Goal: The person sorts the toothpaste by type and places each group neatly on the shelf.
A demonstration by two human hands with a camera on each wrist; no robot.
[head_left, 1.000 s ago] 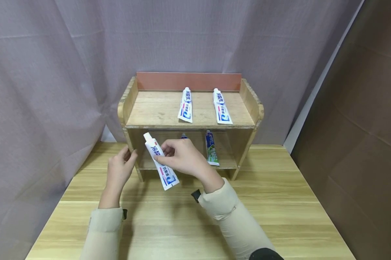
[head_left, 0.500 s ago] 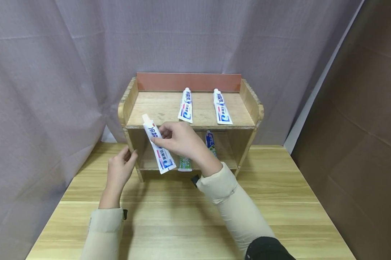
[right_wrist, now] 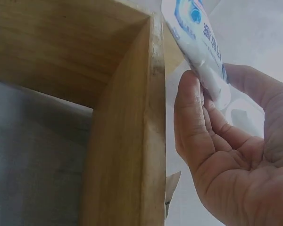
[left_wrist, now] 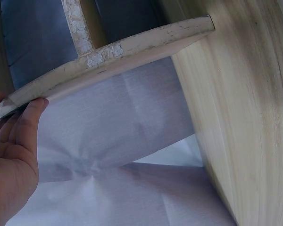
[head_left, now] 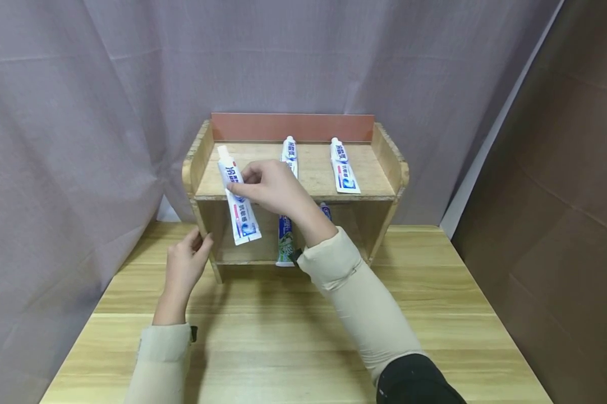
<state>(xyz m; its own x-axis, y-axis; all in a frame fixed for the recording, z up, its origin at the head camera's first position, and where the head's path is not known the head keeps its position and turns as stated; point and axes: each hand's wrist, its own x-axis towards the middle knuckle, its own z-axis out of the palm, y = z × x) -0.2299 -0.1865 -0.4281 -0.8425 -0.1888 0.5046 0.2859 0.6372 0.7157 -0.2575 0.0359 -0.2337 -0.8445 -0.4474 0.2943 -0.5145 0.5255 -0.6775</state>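
In the head view my right hand (head_left: 278,193) pinches a white and blue toothpaste tube (head_left: 244,221) between thumb and fingers. The tube tilts cap up, in front of the left part of the small wooden shelf's (head_left: 369,197) upper board. My left hand (head_left: 184,264) grips the front edge of the shelf's left side panel; the left wrist view shows its fingers at the panel (left_wrist: 132,54). Two similar white tubes lie on the upper board: a middle one (head_left: 289,151), partly behind my right hand, and a right one (head_left: 345,171).
On the lower board lie a blue and green tube (head_left: 285,247) and another blue one (head_left: 325,210), mostly hidden by my right forearm. The shelf stands at the back of a wooden table (head_left: 253,348). A grey curtain (head_left: 132,84) hangs behind and a brown panel (head_left: 551,196) borders the right.
My right hand has risen with the white toothpaste tube, from in front of the lower compartment to the upper board's level. The left hand stays on the side panel.
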